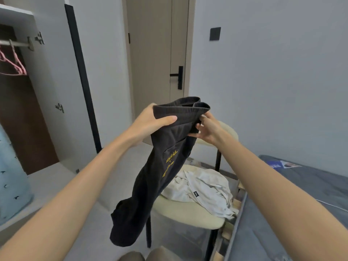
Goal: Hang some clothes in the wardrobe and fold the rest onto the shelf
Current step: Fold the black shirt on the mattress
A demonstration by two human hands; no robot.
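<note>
Here the person holds a pair of dark shorts (150, 176) up in front of the chest by the elastic waistband (180, 106), both bare arms reaching forward. The left hand (150, 121) grips the left end of the waistband, thumb laid flat across the front of the fabric and the other fingers hidden behind it. The right hand (209, 129) pinches the right end, its fingers curled in around a bunched fold of cloth just under the band. The waistband gapes open at the top, and the rest of the shorts hangs down and slightly to the left, clear of the floor, with yellow lettering (170, 162) showing on the front. Behind and below the shorts stands a cream padded chair (178, 210) on black legs, with a crumpled white garment (203, 185) lying on its seat. At the left the wardrobe (52, 91) stands open; a pink hanger (17, 65) hangs on its metal rail (17, 43), and a light blue garment (11, 176) hangs lower at the frame's edge. Straight ahead is a closed beige door (156, 53) with a black handle (178, 75), and a black wall switch (215, 33) sits to its right. A grey mattress (301, 194) bearing a blue label (280, 164) lies along the right side, just beside the chair.
</note>
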